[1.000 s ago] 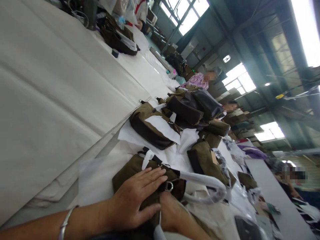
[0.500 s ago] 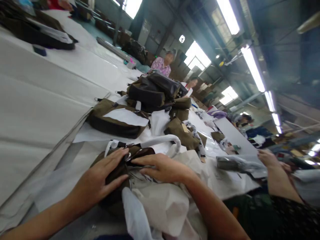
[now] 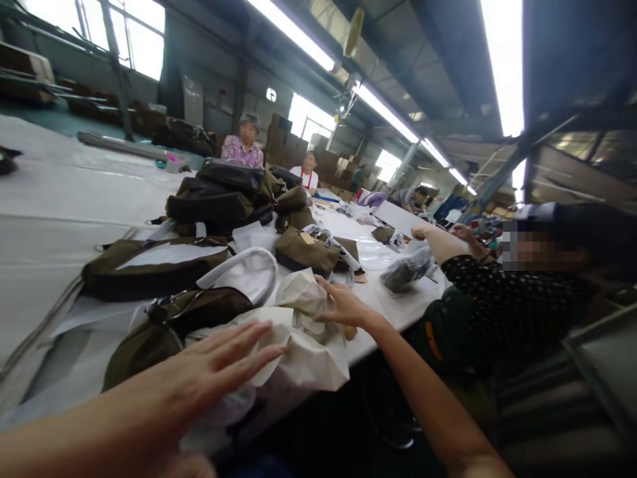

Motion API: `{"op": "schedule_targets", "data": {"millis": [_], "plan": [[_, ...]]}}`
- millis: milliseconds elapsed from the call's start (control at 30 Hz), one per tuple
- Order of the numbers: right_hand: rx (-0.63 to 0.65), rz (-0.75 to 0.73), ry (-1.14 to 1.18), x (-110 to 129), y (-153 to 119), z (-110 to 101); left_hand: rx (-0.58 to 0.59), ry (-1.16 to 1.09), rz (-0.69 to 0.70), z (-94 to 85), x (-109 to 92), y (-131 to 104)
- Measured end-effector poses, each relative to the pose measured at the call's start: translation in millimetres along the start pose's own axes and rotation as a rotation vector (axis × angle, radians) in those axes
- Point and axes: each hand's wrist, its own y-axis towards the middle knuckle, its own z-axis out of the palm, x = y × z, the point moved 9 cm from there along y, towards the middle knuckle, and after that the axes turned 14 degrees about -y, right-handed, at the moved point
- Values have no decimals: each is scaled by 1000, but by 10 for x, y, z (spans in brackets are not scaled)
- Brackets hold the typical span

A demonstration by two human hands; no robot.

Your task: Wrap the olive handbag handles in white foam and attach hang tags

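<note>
bright windows [image 3: 134, 40], ceiling strip lights [image 3: 293, 30]

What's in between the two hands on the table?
In the head view, crumpled white paper lies between the left hand and the right hand; both hands touch it.

On the table [image 3: 60, 199], the nearest bag [image 3: 164, 328] lies at the front edge, with crumpled paper [image 3: 303, 345] just to its right. The left hand [image 3: 219, 372] rests flat where bag and paper meet; the right hand [image 3: 343, 307] touches the paper's far side. Behind them lies another bag [image 3: 149, 269], and farther back a pile of bags [image 3: 223, 192]. A seated co-worker [image 3: 497, 292] is on the right.
</note>
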Motion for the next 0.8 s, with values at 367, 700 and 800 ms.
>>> {"op": "schedule_targets", "data": {"millis": [367, 700, 800], "plan": [[-100, -76, 636, 566, 203, -187, 142, -138, -187, -299, -367, 800], [-245, -205, 786, 538, 170, -622, -177, 431, -186, -205, 239, 840], [-413, 55, 466, -147, 110, -570, -277, 355, -264, -616, 443, 698]]}}
